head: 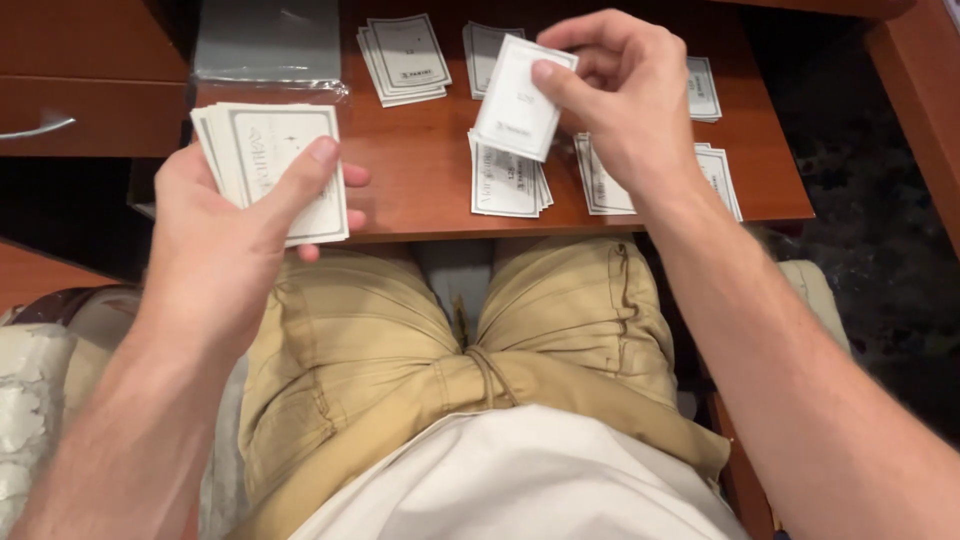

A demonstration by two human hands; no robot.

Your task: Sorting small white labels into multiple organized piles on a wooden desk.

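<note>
Hands work over a pull-out brown wooden shelf (430,190). Left hand (215,235) is curled around a thick stack of white paper cards (275,165), thumb pressed on top. Right hand (615,95) pinches one white card (515,100) between thumb and fingers, up above small card piles (505,180) lying on the shelf. Farther back lies a clear plastic sleeve (268,45).

White paper cards with thin grey printed borders fill the stack (275,165) under the left hand's (215,240) thumb and the single card (518,98) between the right hand's (625,95) fingertips, above a reddish-brown wooden shelf (420,170) and khaki cloth shorts (400,340).
</note>
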